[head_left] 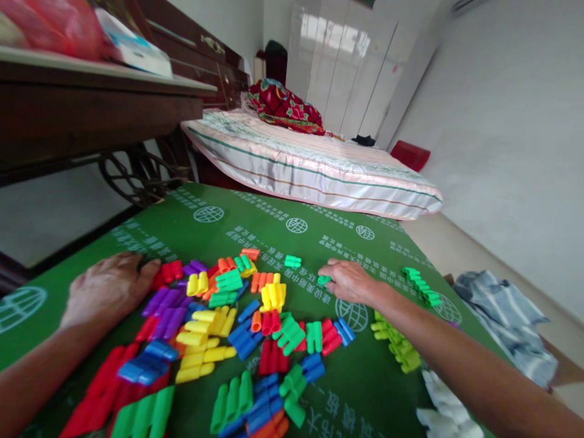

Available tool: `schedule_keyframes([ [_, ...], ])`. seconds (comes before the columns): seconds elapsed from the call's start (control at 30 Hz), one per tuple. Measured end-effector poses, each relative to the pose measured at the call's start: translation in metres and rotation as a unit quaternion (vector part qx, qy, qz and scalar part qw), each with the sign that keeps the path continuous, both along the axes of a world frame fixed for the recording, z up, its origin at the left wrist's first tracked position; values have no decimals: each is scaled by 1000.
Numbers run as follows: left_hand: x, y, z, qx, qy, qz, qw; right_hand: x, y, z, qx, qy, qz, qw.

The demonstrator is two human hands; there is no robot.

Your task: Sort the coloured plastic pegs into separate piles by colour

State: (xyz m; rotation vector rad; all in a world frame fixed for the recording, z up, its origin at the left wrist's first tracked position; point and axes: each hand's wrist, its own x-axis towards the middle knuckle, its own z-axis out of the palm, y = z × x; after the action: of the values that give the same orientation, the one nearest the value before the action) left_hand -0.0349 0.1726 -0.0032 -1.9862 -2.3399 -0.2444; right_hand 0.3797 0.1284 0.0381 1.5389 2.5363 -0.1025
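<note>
My right hand [349, 280] is closed in a pinch over the green board, with a green building block [325, 280] at its fingertips. Just left of it, another green block [292, 261] lies by itself. My left hand [107, 289] rests palm down at the left of the heap, thumb apart and its tip close to a red block [171, 271]. Bullet-shaped blocks in joined rows make up the heap, among them purple blocks [168, 322], yellow blocks [207, 359] and blue blocks [245, 338]. Part of the red blocks [103, 380] lies under blue and green ones.
To the right lie a green row [422, 287], a lime row [396, 342] and white blocks [444, 404], the last two close to my right forearm. Beyond the board [255, 210] stands a bed [314, 161]. A dark wooden table [91, 109] is at the left, a striped cloth [502, 319] at the right.
</note>
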Motion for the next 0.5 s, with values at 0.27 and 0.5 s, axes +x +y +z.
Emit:
schedule_keyframes([
  [0.27,1,0,-1,-29,16,11,999,-13,-12,8,24,20,1,1000],
  [0.5,6,-4,4,-27,17,5,999,-69,-58,13,2,67,118,991],
])
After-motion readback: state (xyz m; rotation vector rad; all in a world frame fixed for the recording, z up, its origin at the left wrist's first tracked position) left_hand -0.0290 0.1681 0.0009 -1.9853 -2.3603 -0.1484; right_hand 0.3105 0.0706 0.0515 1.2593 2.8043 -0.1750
